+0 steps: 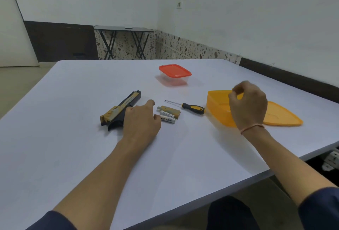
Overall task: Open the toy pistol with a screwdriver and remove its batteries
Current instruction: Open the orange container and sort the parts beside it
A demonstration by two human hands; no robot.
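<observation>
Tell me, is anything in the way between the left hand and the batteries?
No, nothing visible is. The batteries lie on the table right beside the left hand, just past its curled fingers. The toy pistol is on the hand's other side, and the screwdriver lies beyond the batteries.

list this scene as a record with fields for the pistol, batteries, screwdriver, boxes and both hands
toy pistol: lying on the table
batteries: two, out on the table by a tan part
screwdriver: on the table, untouched
orange box: open, lid beside it
red-lidded box: closed, farther back
left hand: resting at the pistol's grip
right hand: over the orange box, fingertips pinched, contents unclear
</observation>
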